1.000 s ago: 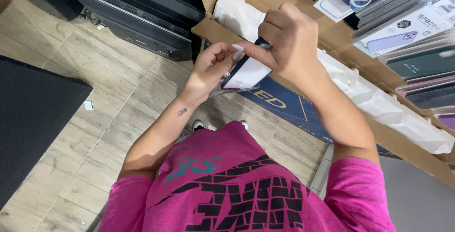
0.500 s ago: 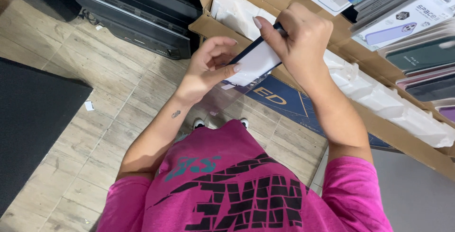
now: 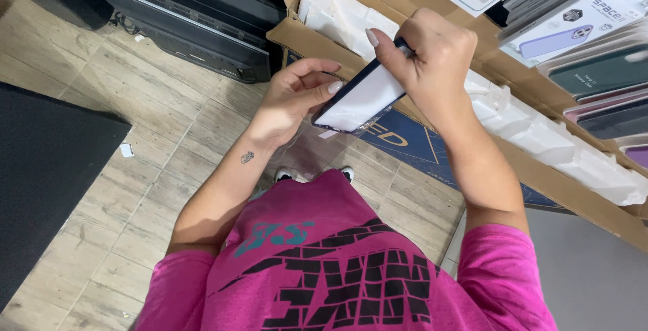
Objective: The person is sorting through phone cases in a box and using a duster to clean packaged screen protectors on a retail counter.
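While the left hand [image 3: 290, 98] steadies it, the right hand [image 3: 432, 54] grasps the dark phone case [image 3: 361, 98].

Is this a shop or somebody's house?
Probably a shop or stockroom for phone cases. Many packaged phone cases are stacked at the right, and an open cardboard box holds white wrapped items. The person's left hand and right hand hold a dark-edged phone case.
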